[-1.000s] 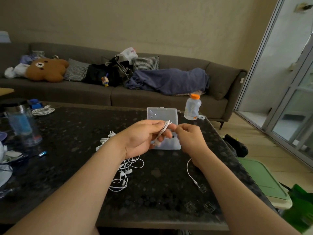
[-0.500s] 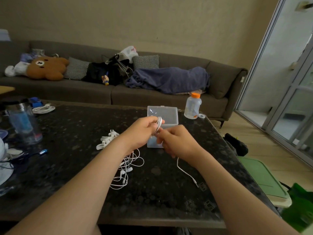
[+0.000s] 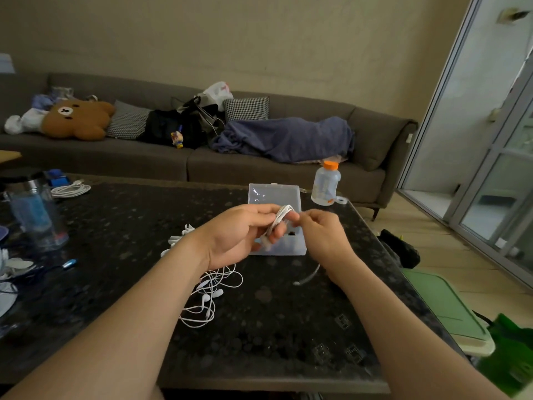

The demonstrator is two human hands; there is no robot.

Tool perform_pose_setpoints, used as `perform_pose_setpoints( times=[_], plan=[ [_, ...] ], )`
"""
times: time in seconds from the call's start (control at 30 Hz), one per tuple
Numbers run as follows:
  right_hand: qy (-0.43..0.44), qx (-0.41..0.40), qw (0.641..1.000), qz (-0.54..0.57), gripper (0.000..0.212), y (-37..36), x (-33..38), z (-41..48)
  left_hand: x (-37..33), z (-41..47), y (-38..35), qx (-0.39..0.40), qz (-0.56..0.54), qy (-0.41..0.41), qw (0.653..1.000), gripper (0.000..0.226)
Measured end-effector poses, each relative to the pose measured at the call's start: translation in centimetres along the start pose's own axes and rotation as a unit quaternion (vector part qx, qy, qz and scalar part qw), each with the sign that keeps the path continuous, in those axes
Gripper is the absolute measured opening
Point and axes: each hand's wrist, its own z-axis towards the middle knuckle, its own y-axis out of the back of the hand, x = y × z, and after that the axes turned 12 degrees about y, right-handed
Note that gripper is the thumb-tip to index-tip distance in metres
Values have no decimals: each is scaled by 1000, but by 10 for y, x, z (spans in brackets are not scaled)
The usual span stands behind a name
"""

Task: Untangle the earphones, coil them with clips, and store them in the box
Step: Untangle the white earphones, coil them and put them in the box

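My left hand (image 3: 242,232) holds a coil of white earphone cable (image 3: 279,219) wound round its fingers, in front of the clear plastic box (image 3: 274,194) on the dark table. My right hand (image 3: 323,235) pinches the cable at the top of the coil; the cable's loose tail (image 3: 308,277) hangs below that hand, its plug end just above the table. A tangle of white earphones (image 3: 210,295) lies on the table under my left wrist. Several white clips (image 3: 180,238) lie left of that wrist.
A plastic bottle with an orange cap (image 3: 326,183) stands right of the box. A steel-topped tumbler (image 3: 34,209) and a white cable bundle (image 3: 70,189) sit at the far left. The table's right edge (image 3: 403,284) drops to a green bin lid. A sofa runs behind.
My right hand rose from below the coil up to its top, winding another turn. The loose tail has grown shorter and lifted off the table.
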Motion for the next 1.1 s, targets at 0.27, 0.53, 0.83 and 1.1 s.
perform_pose_setpoints(
  times=[0.27,0.53,0.83,1.1],
  plan=[
    [17,233,970,-73,26,-11,3,-12,1,7,-2,-154,78,-45,984,33],
    [51,207,977,27,25,-7,11,-16,20,14,13,-225,326,-53,916,27],
    [103,-43,993,45,24,-2,4,-4,5,11,-3,-131,173,7,976,43],
    [101,49,993,-23,24,-3,-13,1,5,13,-9,-129,42,-31,990,35]
  ],
)
